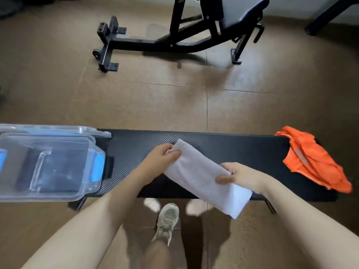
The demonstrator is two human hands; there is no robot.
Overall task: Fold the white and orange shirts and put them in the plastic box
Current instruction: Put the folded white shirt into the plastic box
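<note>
Over black counter: left hand, right hand fingers pinch white shirt. Soft, light, floppy; hold by ends.

Brown tiled floor, black weight machine at back, black padded bench in front, white wall behind.

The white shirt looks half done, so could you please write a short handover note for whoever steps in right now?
Left hand: gripping the far end of the white shirt.
Right hand: gripping its middle; the near end overhangs the black bench.
White shirt: folded to a narrow strip, not yet boxed.
Orange shirt: crumpled at the bench's right end, untouched.
Plastic box: open on the bench's left end, holding no shirt.
Left: finish the white fold, box it, then fold and box the orange.
</note>
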